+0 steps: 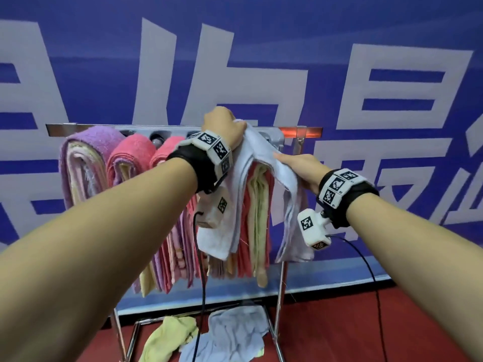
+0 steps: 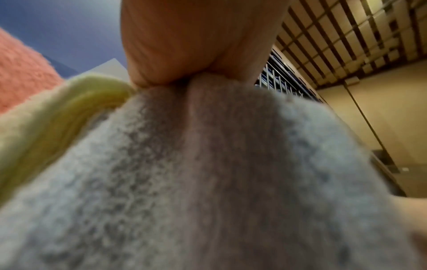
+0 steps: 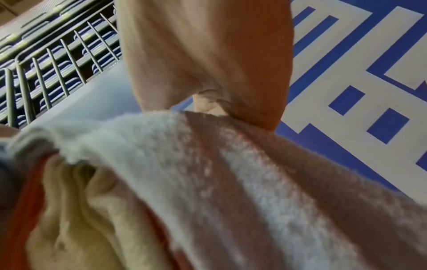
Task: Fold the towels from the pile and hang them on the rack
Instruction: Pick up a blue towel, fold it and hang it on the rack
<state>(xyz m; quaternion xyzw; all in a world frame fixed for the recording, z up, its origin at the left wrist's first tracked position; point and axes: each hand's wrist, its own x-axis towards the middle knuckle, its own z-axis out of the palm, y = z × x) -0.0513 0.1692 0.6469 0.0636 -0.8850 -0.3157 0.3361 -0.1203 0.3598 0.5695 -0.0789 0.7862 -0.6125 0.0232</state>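
Observation:
A pale blue towel (image 1: 236,205) lies draped over the right end of the metal rack (image 1: 86,125), on top of other hung towels. My left hand (image 1: 224,124) grips the towel's top fold at the bar. To the right and a little lower, my right hand (image 1: 290,160) holds the towel's right half. In the left wrist view the fingers (image 2: 180,60) pinch a ridge of the pale blue towel (image 2: 208,182). The right wrist view shows the right hand (image 3: 208,73) closed on the pale blue towel (image 3: 219,173).
Purple (image 1: 86,158), pink (image 1: 130,158) and coral (image 1: 164,152) folded towels fill the rack's left part; red and yellow ones (image 1: 257,218) hang under the blue towel. A yellow towel (image 1: 170,335) and a pale blue towel (image 1: 235,327) lie on the red floor below. A blue banner wall stands behind.

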